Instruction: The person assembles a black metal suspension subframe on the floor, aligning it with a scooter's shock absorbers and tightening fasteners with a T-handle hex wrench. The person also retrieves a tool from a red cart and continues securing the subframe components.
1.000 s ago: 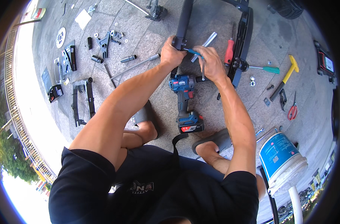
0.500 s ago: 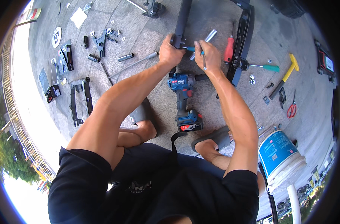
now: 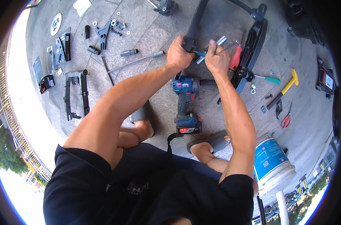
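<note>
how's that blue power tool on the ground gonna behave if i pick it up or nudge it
The blue power tool is probably heavy for its size, given its bulky body and chunky battery. It should feel stiff, as the casing looks like hard plastic. Nudged, it would likely slide or pivot rather than roll, since the battery is boxy.

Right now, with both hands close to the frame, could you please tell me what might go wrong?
The blue tool in the right hand could slip and knock the left hand, which grips the black frame close by. If dropped, the tool might hit the power drill lying on the ground nearby. The loose nuts near the green screwdriver could be nudged and roll away.
</note>
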A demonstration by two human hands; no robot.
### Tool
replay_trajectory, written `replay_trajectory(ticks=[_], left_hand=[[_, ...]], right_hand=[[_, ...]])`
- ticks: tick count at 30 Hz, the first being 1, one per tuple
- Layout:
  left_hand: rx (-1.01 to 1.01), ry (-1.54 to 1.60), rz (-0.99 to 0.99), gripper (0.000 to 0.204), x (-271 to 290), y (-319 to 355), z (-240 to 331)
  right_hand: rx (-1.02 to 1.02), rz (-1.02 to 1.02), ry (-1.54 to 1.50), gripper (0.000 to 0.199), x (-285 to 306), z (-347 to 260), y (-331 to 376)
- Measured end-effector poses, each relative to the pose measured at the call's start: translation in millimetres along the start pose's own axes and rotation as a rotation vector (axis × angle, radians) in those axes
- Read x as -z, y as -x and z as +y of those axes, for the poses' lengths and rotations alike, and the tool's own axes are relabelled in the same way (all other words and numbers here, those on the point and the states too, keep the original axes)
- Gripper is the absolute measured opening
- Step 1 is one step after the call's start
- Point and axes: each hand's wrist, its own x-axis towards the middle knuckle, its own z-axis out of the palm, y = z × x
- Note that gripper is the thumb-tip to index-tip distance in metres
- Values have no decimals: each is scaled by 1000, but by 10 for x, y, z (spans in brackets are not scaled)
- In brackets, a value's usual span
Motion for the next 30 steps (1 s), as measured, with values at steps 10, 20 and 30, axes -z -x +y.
replay_trajectory(ticks=[10,20,30], left_hand=[[-12,9,-3,54,-5,-3,-19],[18,23,-9,55,-14,-8,-28],[-7,18,2,50,8,-11,-9]], right_hand=[[-676,-427,-41,75,-32,31,-352],[-505,-761,-216,48,227,177,-354],[383,-254,-176,29,107,393,178]])
